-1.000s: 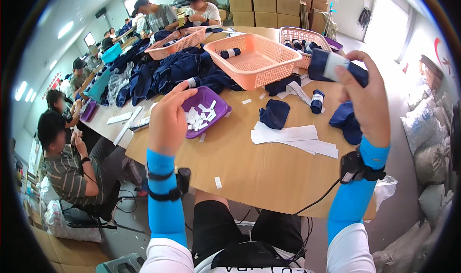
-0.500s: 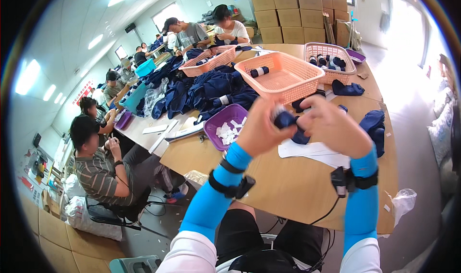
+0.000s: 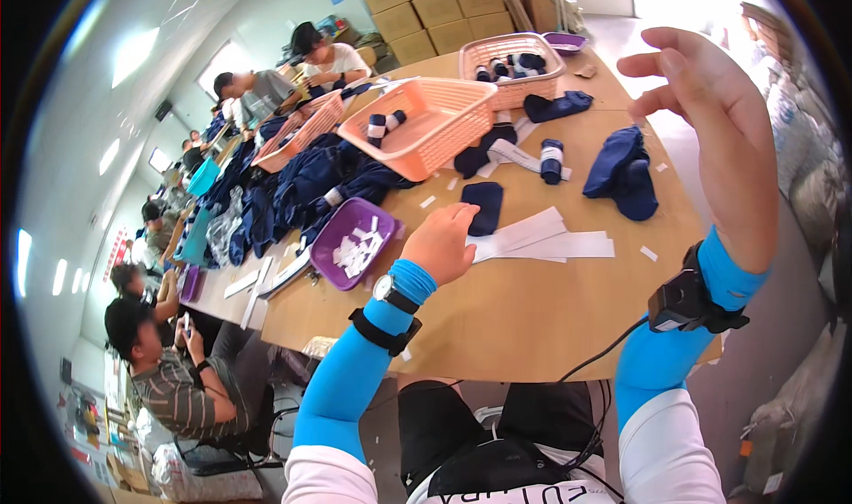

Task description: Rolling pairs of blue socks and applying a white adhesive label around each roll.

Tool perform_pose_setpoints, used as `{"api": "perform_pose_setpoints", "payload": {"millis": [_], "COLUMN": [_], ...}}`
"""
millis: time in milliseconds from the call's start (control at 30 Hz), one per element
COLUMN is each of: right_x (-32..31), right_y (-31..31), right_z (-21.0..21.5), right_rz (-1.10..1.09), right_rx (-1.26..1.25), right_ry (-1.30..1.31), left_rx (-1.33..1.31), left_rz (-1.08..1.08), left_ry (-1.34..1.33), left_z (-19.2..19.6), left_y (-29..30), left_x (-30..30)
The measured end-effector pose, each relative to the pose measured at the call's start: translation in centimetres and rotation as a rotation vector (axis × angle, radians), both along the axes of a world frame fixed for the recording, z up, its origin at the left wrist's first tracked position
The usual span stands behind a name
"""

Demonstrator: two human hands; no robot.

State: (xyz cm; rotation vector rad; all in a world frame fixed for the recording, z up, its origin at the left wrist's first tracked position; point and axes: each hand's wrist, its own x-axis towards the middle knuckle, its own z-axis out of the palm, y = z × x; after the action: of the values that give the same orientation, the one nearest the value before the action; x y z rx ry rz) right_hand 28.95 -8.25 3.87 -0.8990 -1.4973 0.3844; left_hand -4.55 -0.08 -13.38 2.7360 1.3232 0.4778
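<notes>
3 peach bskts (image 3: pixel 457 138), 3 purp. trays (image 3: pixel 325 252)

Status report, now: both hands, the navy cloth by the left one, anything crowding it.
Left hand at navy cloth, contact unclear. Right hand raised, open, empty. White strips crowd the cloth's near side.

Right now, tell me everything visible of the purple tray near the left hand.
The purple tray is open-topped and shallow, with rounded corners and sloping walls, and looks like smooth plastic. A loose heap of small white slips lies inside. It sits upright on the tan table, to the left of the left hand and apart from it. Whether the dark blue fabric beyond touches it, I cannot tell.
</notes>
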Motion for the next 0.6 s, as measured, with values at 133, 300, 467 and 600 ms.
{"api": "perform_pose_setpoints", "payload": {"millis": [133,300,467,600], "right_x": [3.0,6.6,12.4,13.0], "right_y": [-1.5,-4.9,-5.7,-4.1], "right_z": [0.0,0.3,-1.4,-1.1], "right_rz": [-0.046,-0.328,-0.314,-0.153], "right_rx": [0.106,0.307,0.403,0.509], "right_ry": [0.064,0.197,0.315,0.473], "left_rx": [-0.026,0.081,-0.315,-0.292], "left_rz": [0.061,-0.099,-0.34,-0.17], "left_ry": [0.128,-0.045,-0.23,-0.392], "left_z": [0.7,5.5,6.8,2.3], "left_y": [0.1,-2.8,-13.5,-19.6], "left_x": [3.5,5.9,5.6,0.6]}}
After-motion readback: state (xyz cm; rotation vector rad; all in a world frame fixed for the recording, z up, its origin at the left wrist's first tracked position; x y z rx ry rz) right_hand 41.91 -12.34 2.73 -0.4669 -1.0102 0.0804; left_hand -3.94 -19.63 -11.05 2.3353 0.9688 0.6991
